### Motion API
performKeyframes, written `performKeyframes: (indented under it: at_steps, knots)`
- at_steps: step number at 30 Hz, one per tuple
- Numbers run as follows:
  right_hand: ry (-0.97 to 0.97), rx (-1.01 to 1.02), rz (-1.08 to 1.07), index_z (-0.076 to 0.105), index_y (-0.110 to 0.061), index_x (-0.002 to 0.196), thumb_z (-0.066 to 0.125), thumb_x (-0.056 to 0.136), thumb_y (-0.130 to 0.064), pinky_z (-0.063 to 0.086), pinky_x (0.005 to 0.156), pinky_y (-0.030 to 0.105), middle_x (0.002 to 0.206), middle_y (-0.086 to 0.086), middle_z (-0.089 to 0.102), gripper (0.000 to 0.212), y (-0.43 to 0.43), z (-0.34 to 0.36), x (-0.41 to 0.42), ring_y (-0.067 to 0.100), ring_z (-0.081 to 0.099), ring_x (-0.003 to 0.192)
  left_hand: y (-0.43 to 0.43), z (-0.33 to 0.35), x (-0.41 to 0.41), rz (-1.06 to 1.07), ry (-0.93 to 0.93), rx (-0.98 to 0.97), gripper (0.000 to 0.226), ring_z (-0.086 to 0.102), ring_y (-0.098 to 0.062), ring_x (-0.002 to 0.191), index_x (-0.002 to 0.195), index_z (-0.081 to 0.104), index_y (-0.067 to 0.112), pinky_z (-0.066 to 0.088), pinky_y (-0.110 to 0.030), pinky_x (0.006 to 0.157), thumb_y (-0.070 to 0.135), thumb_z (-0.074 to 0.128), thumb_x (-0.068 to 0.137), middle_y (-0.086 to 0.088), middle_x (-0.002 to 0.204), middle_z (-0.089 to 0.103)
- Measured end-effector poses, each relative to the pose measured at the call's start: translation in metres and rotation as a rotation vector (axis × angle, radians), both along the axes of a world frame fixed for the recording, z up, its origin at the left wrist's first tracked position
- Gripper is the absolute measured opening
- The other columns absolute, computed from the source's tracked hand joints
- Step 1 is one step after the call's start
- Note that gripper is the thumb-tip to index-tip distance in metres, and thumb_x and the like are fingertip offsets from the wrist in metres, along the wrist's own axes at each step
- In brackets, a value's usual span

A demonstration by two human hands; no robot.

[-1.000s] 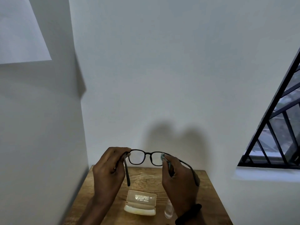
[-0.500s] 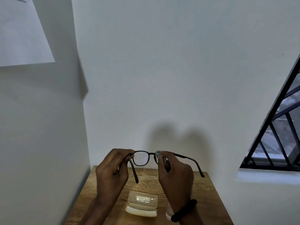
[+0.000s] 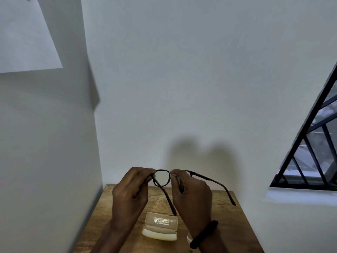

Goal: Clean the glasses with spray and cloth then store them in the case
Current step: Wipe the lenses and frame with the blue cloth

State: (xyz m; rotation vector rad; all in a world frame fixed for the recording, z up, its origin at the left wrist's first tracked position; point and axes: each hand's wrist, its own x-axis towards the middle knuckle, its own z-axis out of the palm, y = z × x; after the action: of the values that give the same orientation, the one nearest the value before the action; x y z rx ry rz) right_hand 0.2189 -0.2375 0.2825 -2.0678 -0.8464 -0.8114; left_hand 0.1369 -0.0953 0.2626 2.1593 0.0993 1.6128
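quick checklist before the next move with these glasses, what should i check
1. Hold on glasses: ok. The left hand grips one frame end and the right hand pinches the other lens.
2. Contact of cloth with lens: ok, pinched under the right fingertips.
3. Lenses clean: cannot tell.
4. Open case on table: ok.
5. Temples folded for storing: not ok, both spread.
6. Reach to spray bottle: cannot tell, mostly hidden behind the right wrist.
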Motion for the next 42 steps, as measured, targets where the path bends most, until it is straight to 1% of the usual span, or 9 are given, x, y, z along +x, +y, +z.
performKeyframes:
  at_steps: [4,9,13,17,25,29,34,37,42]
  knots:
    - [0.229,0.274,0.247,0.075,-0.027,0.094,0.073,0.09,-0.021,0.041,0.046,0.017,0.053,-0.013,0.058,0.007,-0.006,0.002,-0.007,0.003,0.05,0.044,0.0,-0.002,0.0,-0.006,0.027,-0.034,0.018,0.065,0.0,0.09,0.099,0.079,0.009,0.045,-0.004,0.083,0.0,0.07,0.086,0.003,0.093,0.072]
    - [0.662,0.651,0.613,0.072,-0.013,0.092,0.063,0.092,-0.017,0.04,0.041,0.026,0.055,0.012,0.06,0.01,-0.013,0.016,-0.023,0.02,0.049,0.042,0.0,-0.008,0.004,-0.072,0.065,-0.137,0.022,0.068,-0.002,0.089,0.103,0.079,0.013,0.052,-0.013,0.073,-0.001,0.077,0.086,0.008,0.094,0.071]
    - [0.881,0.668,0.7,0.072,-0.009,0.101,0.057,0.096,-0.018,0.04,0.046,0.03,0.067,0.016,0.066,0.018,-0.009,0.018,-0.026,0.022,0.053,0.049,-0.005,-0.01,0.006,-0.121,0.074,-0.131,0.018,0.068,-0.001,0.088,0.107,0.079,0.014,0.057,-0.02,0.07,0.01,0.073,0.09,0.009,0.094,0.07]
    - [0.942,0.587,0.725,0.073,-0.013,0.105,0.055,0.1,-0.017,0.039,0.045,0.028,0.074,0.021,0.07,0.019,0.0,0.012,-0.027,0.026,0.053,0.049,-0.011,-0.009,0.007,-0.138,0.084,-0.126,0.019,0.065,0.003,0.086,0.103,0.078,0.014,0.052,-0.011,0.069,0.021,0.064,0.091,0.01,0.09,0.068]
    - [0.844,0.237,0.865,0.069,-0.027,0.125,0.051,0.1,-0.002,0.04,0.042,0.024,0.084,0.014,0.077,0.04,-0.012,0.012,-0.013,0.022,0.054,0.043,-0.002,-0.011,0.004,-0.172,0.165,-0.151,0.014,0.062,0.003,0.082,0.096,0.073,0.023,0.039,-0.001,0.06,0.015,0.074,0.084,0.018,0.085,0.061]
    - [0.595,0.099,0.692,0.067,-0.042,0.125,0.064,0.096,-0.009,0.044,0.044,0.023,0.069,0.002,0.075,0.044,-0.015,0.008,-0.001,0.012,0.049,0.041,-0.001,-0.014,0.006,-0.167,0.191,-0.107,0.008,0.062,0.0,0.074,0.093,0.073,0.02,0.039,-0.003,0.055,0.015,0.071,0.087,0.014,0.083,0.062]
    - [0.113,0.046,0.422,0.071,-0.024,0.116,0.073,0.087,-0.02,0.039,0.054,0.008,0.063,-0.021,0.057,0.03,-0.004,0.0,-0.005,-0.004,0.052,0.05,-0.008,-0.013,0.011,-0.171,0.221,-0.063,0.012,0.058,0.0,0.071,0.089,0.071,0.02,0.034,0.001,0.056,0.026,0.06,0.089,0.014,0.084,0.061]
    - [0.03,0.099,0.368,0.071,-0.017,0.108,0.072,0.086,-0.016,0.04,0.059,0.006,0.073,-0.026,0.055,0.022,0.002,-0.007,-0.006,-0.01,0.051,0.057,-0.01,-0.012,0.012,-0.134,0.232,-0.03,0.016,0.057,0.002,0.072,0.083,0.072,0.015,0.032,0.003,0.06,0.024,0.059,0.088,0.011,0.083,0.064]
    - [-0.006,0.191,0.358,0.069,-0.013,0.094,0.071,0.086,-0.015,0.037,0.053,0.009,0.061,-0.011,0.055,0.008,0.008,-0.008,-0.008,-0.001,0.045,0.051,-0.014,-0.007,0.008,-0.183,0.227,-0.088,0.017,0.065,0.0,0.074,0.083,0.074,0.015,0.034,0.004,0.059,0.027,0.063,0.084,0.011,0.083,0.065]
